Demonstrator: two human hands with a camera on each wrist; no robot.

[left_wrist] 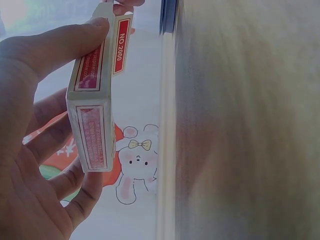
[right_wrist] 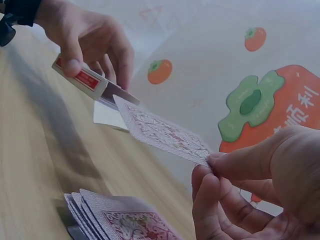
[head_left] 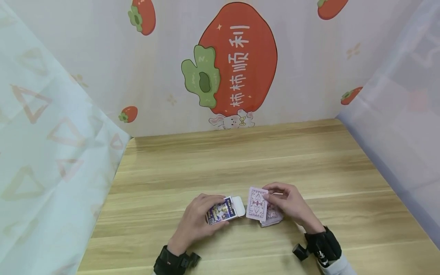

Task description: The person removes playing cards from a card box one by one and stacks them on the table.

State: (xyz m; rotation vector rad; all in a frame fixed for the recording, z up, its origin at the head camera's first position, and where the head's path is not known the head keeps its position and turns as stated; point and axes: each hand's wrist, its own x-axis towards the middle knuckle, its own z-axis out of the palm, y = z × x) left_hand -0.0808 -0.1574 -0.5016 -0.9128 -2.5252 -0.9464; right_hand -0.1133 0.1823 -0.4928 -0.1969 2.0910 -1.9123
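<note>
My left hand (head_left: 201, 219) grips a playing-card box (head_left: 222, 210) with its white flap open toward the right; in the left wrist view the box (left_wrist: 92, 105) stands between thumb and fingers. My right hand (head_left: 288, 204) pinches a single card (head_left: 256, 203), pink patterned back up, its far corner pointing at the box mouth (right_wrist: 117, 97). In the right wrist view the card (right_wrist: 162, 134) runs from my fingertips (right_wrist: 212, 162) toward the box (right_wrist: 82, 77). A small fanned pile of cards (head_left: 272, 217) lies on the table under the right hand, also seen in the right wrist view (right_wrist: 117, 220).
A wooden table (head_left: 240, 160) is enclosed by a back wall with a large red persimmon print (head_left: 237, 57) and by fabric screens at left (head_left: 51, 145) and right (head_left: 405, 114). Black straps sit on both wrists.
</note>
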